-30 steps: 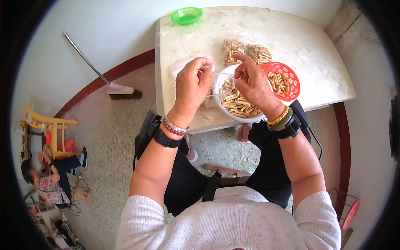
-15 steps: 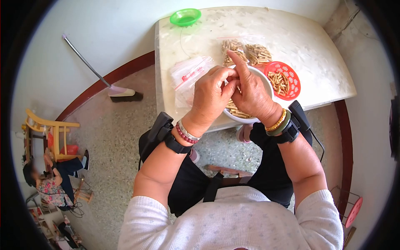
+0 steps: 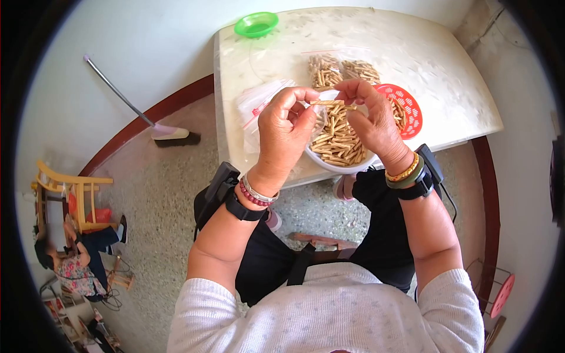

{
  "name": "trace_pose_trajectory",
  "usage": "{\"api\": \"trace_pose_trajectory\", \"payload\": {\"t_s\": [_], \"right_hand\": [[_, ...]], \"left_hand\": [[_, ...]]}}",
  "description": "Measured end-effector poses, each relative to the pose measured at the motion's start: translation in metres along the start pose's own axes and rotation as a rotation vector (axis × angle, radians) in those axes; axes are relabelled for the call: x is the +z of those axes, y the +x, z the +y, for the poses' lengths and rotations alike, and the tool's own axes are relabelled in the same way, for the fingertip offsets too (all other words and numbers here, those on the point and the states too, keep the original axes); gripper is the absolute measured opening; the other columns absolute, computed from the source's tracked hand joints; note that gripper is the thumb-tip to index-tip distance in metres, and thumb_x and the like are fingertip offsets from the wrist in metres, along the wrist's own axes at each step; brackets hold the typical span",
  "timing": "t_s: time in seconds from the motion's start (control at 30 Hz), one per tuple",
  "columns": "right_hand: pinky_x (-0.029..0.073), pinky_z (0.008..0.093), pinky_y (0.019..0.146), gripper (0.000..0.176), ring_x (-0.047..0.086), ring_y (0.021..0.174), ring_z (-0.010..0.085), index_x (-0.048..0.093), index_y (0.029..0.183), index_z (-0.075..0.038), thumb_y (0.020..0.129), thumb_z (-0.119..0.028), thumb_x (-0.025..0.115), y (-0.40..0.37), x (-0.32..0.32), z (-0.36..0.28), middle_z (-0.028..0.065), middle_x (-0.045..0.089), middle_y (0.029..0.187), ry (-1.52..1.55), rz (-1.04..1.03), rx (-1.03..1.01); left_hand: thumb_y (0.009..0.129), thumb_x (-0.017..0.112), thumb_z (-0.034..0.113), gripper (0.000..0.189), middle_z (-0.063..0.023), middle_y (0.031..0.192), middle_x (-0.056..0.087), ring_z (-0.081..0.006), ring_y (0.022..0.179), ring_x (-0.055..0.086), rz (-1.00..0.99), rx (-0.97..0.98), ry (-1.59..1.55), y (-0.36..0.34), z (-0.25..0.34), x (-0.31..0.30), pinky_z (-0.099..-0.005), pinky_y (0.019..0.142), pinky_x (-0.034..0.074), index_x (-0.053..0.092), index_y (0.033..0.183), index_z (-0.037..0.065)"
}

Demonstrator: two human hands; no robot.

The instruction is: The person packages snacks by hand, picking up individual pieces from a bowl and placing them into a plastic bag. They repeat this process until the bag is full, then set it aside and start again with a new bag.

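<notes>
Over a white bowl [image 3: 315, 157] heaped with short tan sticks [image 3: 338, 138], both my hands are raised and face each other. My left hand [image 3: 283, 125] has thumb and forefinger closed at the near end of one tan stick [image 3: 327, 103], which points across to the right. A bit of clear plastic shows below those fingertips. On the other side, my right hand [image 3: 375, 115] is curved with thumb and fingers apart, its thumb tip close to the far end of the stick. A red slotted basket [image 3: 416, 115] with more sticks stands beyond it, partly covered by this hand.
Two clear bags of sticks [image 3: 323, 72] lie behind the bowl on the pale table [image 3: 424, 53]. Flat plastic bags [image 3: 252, 120] are at the left, a green bowl [image 3: 256, 25] at the back. A broom [image 3: 170, 135] leans nearby; another person [image 3: 76, 270] sits far left.
My hands have drawn apart from their clasped position, uncovering the stick between them and more of the bowl's contents. The view has shifted slightly.
</notes>
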State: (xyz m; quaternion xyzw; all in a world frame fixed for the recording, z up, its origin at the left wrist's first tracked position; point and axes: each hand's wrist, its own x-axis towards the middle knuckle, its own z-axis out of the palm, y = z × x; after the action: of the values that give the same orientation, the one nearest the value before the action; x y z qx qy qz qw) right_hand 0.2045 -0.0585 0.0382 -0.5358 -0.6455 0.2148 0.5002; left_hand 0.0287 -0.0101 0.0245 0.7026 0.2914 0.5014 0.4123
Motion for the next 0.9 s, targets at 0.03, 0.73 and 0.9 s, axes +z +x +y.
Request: {"api": "trace_pose_trajectory", "payload": {"t_s": [0.03, 0.73, 0.9], "right_hand": [[0.048, 0.0324, 0.083, 0.039, 0.061, 0.087, 0.0212, 0.059, 0.110, 0.001, 0.071, 0.000, 0.053, 0.000, -0.001, 0.000, 0.0110, 0.063, 0.090, 0.000, 0.003, 0.001], [0.046, 0.0230, 0.069, 0.014, 0.055, 0.077, 0.0079, 0.061, 0.093, 0.000, 0.090, -0.014, 0.062, -0.004, 0.001, 0.004, 0.0004, 0.062, 0.083, 0.187, -0.057, 0.140], [0.045, 0.0220, 0.070, 0.009, 0.053, 0.076, 0.0067, 0.061, 0.095, -0.002, 0.088, -0.006, 0.065, -0.004, 0.004, 0.004, -0.0014, 0.060, 0.084, 0.271, 0.075, 0.063]], "left_hand": [[0.086, 0.061, -0.007, 0.016, 0.0018, 0.083, 0.060, -0.0009, 0.070, 0.052, -0.003, 0.001, 0.000, 0.000, 0.000, 0.001, -0.0163, 0.063, 0.044, 0.061, 0.100, 0.000], [0.085, 0.063, -0.007, 0.023, -0.0016, 0.092, 0.063, -0.0026, 0.075, 0.055, -0.024, 0.035, -0.010, -0.002, -0.004, 0.000, -0.0169, 0.067, 0.046, 0.060, 0.107, -0.001], [0.095, 0.059, 0.019, 0.021, -0.0007, 0.088, 0.062, -0.0038, 0.074, 0.054, -0.039, -0.075, -0.198, 0.001, 0.006, -0.001, -0.0176, 0.065, 0.044, 0.061, 0.105, 0.001]]}}
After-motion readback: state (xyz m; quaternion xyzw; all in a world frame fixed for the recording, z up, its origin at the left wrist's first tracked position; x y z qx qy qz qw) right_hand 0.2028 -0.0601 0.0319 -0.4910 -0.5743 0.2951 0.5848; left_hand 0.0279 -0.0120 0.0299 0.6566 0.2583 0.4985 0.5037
